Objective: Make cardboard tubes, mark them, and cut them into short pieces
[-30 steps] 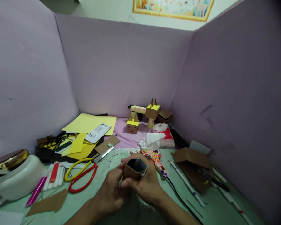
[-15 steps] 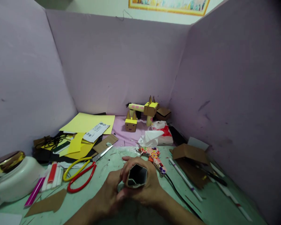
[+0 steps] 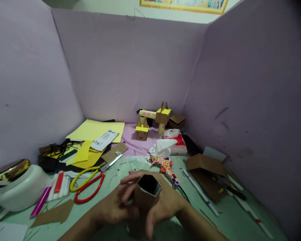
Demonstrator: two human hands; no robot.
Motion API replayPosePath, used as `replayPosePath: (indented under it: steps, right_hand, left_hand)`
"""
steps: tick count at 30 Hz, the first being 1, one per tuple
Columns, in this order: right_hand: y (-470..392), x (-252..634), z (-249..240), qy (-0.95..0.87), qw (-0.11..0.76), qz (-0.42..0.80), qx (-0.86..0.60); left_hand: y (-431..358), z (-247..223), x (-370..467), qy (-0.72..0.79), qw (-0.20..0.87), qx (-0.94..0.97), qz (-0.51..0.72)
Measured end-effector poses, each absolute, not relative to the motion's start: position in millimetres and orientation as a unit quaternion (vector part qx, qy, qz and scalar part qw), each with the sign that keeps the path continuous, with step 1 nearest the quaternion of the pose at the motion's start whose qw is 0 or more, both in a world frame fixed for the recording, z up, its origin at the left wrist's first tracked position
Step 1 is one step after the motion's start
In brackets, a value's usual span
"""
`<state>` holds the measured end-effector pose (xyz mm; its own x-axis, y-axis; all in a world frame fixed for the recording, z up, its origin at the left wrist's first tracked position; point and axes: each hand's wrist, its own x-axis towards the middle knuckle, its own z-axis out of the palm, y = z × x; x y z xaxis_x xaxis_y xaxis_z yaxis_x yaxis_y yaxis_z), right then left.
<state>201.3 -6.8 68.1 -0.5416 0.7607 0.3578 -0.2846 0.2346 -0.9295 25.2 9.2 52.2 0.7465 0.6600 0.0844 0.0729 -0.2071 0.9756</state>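
A brown cardboard tube (image 3: 144,199), angular at its open rim and dark inside, stands nearly upright close to me. My right hand (image 3: 169,197) curves round its far and right sides, the thumb hanging down in front. On the left, my left hand (image 3: 115,204) grips the tube, its fingers partly hidden behind it. The tube's lower end is in shadow. Just beyond my right hand lies a flower-patterned glue gun (image 3: 165,167) with a black cord. Scissors (image 3: 100,177) with one yellow and one red handle lie beyond my left hand.
Left are a white pot (image 3: 25,189), markers (image 3: 59,184) and a cardboard scrap (image 3: 54,213). Yellow paper (image 3: 97,130) lies behind. Two cardboard animal pieces, a small head (image 3: 141,134) and a spotted figure (image 3: 163,117), stand near tissues (image 3: 163,147). A folded cardboard piece (image 3: 204,164) is right.
The tube's open end has tipped from facing me to pointing upward, showing more of its side. My right thumb has come away from under the rim and now hangs lower.
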Motion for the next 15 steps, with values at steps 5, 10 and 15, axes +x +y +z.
replayPosePath:
  steps: [5,10,15]
  right_hand:
    - [-5,196,61,-0.567,0.561,0.542,-0.267]
    - [-11,182,55,-0.554,0.589,0.438,-0.393]
    - [-16,177,49,-0.565,0.623,0.385,-0.381]
  left_hand:
    - [2,57,37,0.275,0.537,0.743,0.29]
    - [-7,37,50,0.219,0.534,0.709,0.405]
    - [-2,20,51,0.194,0.56,0.695,0.408]
